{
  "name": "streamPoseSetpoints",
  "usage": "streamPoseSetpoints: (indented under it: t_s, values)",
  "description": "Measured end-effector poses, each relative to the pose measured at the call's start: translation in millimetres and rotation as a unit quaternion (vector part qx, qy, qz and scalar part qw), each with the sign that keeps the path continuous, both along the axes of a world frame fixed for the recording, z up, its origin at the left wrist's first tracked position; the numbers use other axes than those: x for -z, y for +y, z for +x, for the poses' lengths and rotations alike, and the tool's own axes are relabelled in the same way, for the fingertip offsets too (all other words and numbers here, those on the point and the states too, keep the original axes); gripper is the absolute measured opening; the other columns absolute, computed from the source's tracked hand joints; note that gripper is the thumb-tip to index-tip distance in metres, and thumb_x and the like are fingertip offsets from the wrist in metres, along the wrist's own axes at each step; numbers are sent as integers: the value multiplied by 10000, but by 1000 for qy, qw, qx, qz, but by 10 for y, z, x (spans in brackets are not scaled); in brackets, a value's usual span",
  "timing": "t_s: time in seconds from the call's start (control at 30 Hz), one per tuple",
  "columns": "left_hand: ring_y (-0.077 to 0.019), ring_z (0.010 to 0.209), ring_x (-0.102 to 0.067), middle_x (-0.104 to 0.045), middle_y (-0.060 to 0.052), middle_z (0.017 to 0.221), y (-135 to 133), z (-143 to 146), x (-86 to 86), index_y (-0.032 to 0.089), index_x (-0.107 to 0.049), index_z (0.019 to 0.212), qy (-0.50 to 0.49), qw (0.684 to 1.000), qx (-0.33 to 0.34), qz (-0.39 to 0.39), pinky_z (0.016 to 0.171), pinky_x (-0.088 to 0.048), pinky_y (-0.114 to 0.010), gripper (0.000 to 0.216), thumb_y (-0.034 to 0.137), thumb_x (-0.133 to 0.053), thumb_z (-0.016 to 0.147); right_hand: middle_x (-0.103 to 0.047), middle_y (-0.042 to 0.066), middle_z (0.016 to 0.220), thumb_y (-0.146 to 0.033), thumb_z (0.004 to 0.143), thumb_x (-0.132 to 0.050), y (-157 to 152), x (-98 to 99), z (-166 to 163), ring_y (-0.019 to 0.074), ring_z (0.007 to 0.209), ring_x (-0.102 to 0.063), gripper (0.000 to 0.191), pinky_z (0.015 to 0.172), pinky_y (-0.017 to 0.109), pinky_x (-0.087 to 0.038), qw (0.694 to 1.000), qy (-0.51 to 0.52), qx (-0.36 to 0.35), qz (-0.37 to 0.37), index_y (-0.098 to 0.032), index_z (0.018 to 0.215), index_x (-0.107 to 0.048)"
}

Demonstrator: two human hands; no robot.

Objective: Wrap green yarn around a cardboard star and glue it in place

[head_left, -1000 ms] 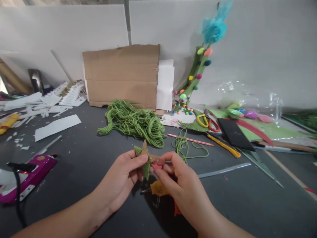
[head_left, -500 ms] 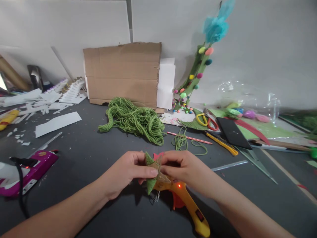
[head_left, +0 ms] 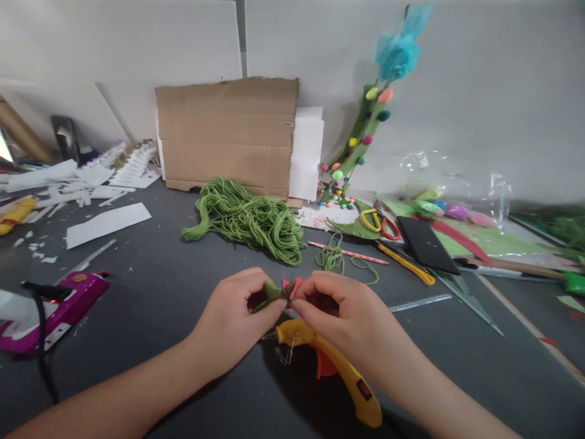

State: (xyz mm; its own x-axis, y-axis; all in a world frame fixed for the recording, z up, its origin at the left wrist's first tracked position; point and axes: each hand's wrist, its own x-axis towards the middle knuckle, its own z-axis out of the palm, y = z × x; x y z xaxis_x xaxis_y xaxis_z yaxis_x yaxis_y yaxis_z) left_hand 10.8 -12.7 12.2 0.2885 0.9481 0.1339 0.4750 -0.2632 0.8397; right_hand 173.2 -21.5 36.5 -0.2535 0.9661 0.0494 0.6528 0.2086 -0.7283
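Between my two hands is a small cardboard star [head_left: 273, 290] partly wrapped in green yarn, tilted so that it shows nearly edge-on. My left hand [head_left: 240, 320] grips its left side with thumb and fingers. My right hand [head_left: 340, 311] pinches at its right edge, and the fingertips of both hands almost meet. Fingers hide much of the star. Just below lies a yellow glue gun [head_left: 336, 360] with an orange trigger, its nozzle pointing left. Behind the fingers a bit of red material [head_left: 292, 284] shows on the table.
Behind my hands lies a heap of green yarn [head_left: 247, 222] before a cardboard sheet [head_left: 228, 134]. A loose yarn strand [head_left: 332, 256], scissors [head_left: 379, 223], a yellow cutter [head_left: 406, 263] and a set square [head_left: 470, 302] lie right. A magenta power strip [head_left: 77, 305] is at left.
The star has tipped from facing me to nearly edge-on, and my hands have drawn their fingertips together and shifted slightly. More of the glue gun's front now shows.
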Motion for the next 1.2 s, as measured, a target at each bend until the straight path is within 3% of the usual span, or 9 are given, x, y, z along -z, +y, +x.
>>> streamPoseSetpoints:
  t_s: [0.13, 0.3, 0.47, 0.63, 0.73, 0.8, 0.9, 1.03, 1.2]
  values:
    - [-128, 603, -452, -462, 34, 601, -2, -21, 11, 181, -492, 566, -58, 997, -43, -31, 571, -335, -234, 203, 217, -573, 748, -575, -11, 648, -163, 807, -488, -82, 58, -30, 124, 573, -532, 150, 529, 224, -388, 995, -34, -14, 94, -205, 715, -599]
    - [-118, 577, -466, -522, 32, 604, 1, -24, 29, 175, -565, 643, -181, 973, -66, -126, 550, -365, -223, 131, 261, -609, 732, -586, 43, 677, -158, 875, -418, -166, 176, -73, 145, 582, -530, 204, 546, 244, -389, 948, -121, -61, 288, -166, 773, -595]
    - [-81, 523, -443, -540, 40, 597, 24, -19, 94, 165, -600, 704, -280, 938, -78, -191, 501, -365, -186, 141, 291, -662, 718, -617, 43, 671, -127, 881, -387, -169, 245, -63, 152, 576, -543, 239, 527, 242, -376, 919, -186, -93, 335, -176, 771, -594]
    - [-74, 530, -440, -529, 25, 614, 14, 0, 113, 149, -607, 718, -381, 883, -61, -266, 523, -367, -190, 137, 266, -679, 714, -604, 38, 632, -137, 883, -397, -138, 277, -65, 139, 540, -524, 258, 519, 236, -379, 944, -125, -86, 294, -163, 761, -623]
    - [-74, 545, -454, -549, 9, 637, 2, 4, 80, 138, -617, 720, -417, 853, -32, -313, 523, -360, -184, 107, 223, -678, 702, -615, 10, 642, -160, 854, -450, -78, 249, -65, 128, 574, -550, 211, 546, 216, -402, 988, -13, -59, 140, -178, 752, -634]
    - [-63, 518, -431, -542, 18, 606, 7, -5, 54, 135, -614, 682, -422, 846, -6, -326, 493, -336, -171, 98, 205, -683, 686, -632, -1, 673, -178, 829, -476, -13, 195, -38, 136, 627, -573, 184, 577, 217, -421, 997, 47, -55, 22, -185, 731, -632]
    - [-61, 498, -421, -532, 29, 573, 28, -29, 29, 138, -613, 633, -376, 864, 48, -331, 474, -327, -171, 98, 188, -693, 658, -628, 0, 706, -215, 809, -516, 94, 88, 40, 143, 674, -568, 168, 599, 222, -427, 992, 68, -91, -50, -182, 688, -629]
    - [-104, 602, -515, -582, 8, 660, 35, -51, 22, 144, -634, 707, -264, 904, 105, -320, 587, -397, -212, 62, 188, -666, 678, -581, -17, 684, -189, 803, -531, 173, 3, 133, 120, 640, -522, 146, 573, 210, -390, 990, 11, -134, -47, -184, 692, -625]
    - [-122, 618, -474, -527, 19, 645, 7, -44, 12, 158, -588, 689, -135, 964, 65, -221, 591, -372, -231, 82, 223, -588, 739, -566, -36, 636, -177, 786, -541, 133, -5, 108, 108, 591, -501, 154, 531, 204, -354, 996, -17, -83, -29, -188, 640, -588]
